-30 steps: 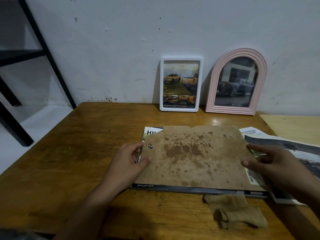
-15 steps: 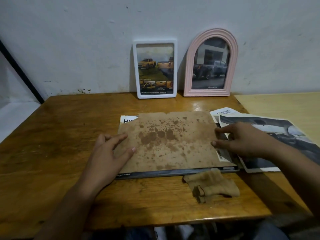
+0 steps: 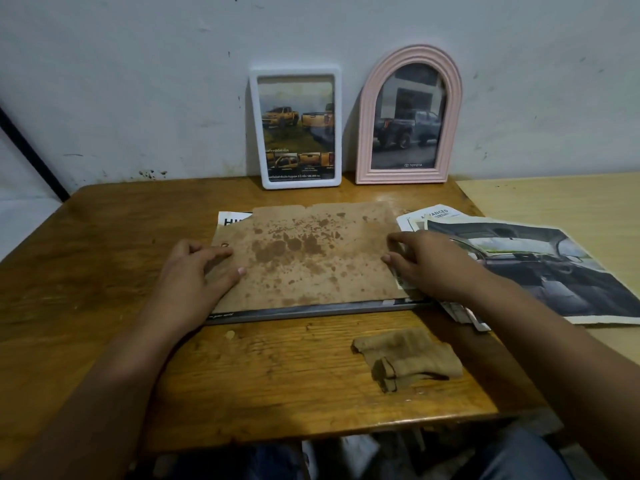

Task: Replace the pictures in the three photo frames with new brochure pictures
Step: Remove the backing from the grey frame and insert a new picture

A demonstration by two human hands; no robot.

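A stained brown backing board point(image 3: 308, 254) lies flat on a brochure page point(image 3: 232, 221) inside a dark frame, whose front edge point(image 3: 311, 310) shows. My left hand point(image 3: 194, 275) rests on the board's left edge, fingers spread. My right hand point(image 3: 426, 263) presses fingertips on its right edge. A white rectangular frame point(image 3: 296, 128) with a yellow-truck picture and a pink arched frame point(image 3: 408, 116) with a dark-truck picture lean on the wall behind.
Loose brochure pages point(image 3: 540, 268) with a car interior picture lie to the right, over the wooden table point(image 3: 104, 271). A folded brown cloth point(image 3: 408, 358) sits near the front edge. A lighter table point(image 3: 561, 199) adjoins at the right.
The view has shifted, so everything sits a little lower and nearer. Both hands stay on the board's edges; the left fingers have slid slightly further onto it.
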